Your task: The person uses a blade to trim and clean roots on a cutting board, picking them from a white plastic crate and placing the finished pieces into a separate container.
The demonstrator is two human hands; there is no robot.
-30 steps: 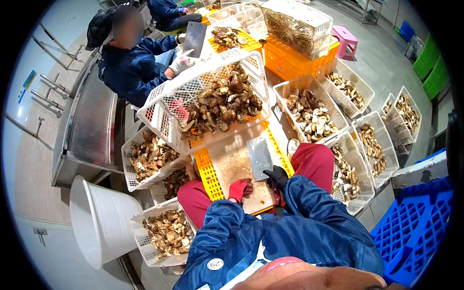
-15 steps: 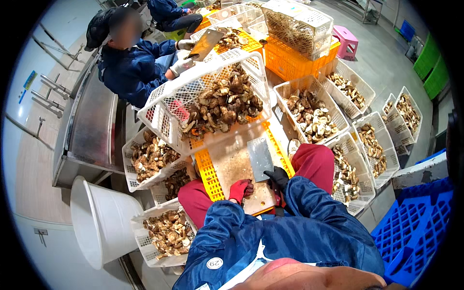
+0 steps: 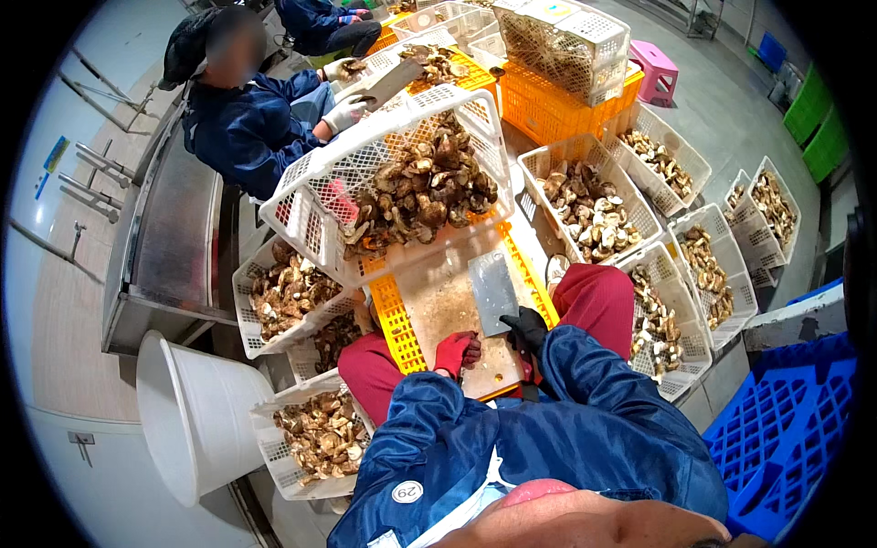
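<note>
My right hand [image 3: 524,331], in a black glove, is closed round the handle of a cleaver [image 3: 494,290]. The wide grey blade lies over the right part of a worn, stained cutting board [image 3: 438,306]. My left hand [image 3: 458,353], in a red and dark glove, rests curled near the board's close edge, left of the cleaver; whatever its fingers hold is hidden. A small brownish scrap [image 3: 498,376] lies between the hands. Just beyond the board, a white mesh basket [image 3: 301,219] tilts toward me with a heap of brown mushrooms [image 3: 425,187] in it.
A yellow crate [image 3: 393,320] supports the board. Baskets of mushrooms stand on both sides, one basket [image 3: 594,219] at right. A white tub [image 3: 206,411] is at left, a blue pallet [image 3: 776,438] at right. Across from me, a co-worker [image 3: 247,137] holds another cleaver [image 3: 391,84].
My hands and cleaver stay almost where they were; the left hand shifts slightly. The co-worker's cleaver has tipped to a flatter angle, and their hands have moved a little.
</note>
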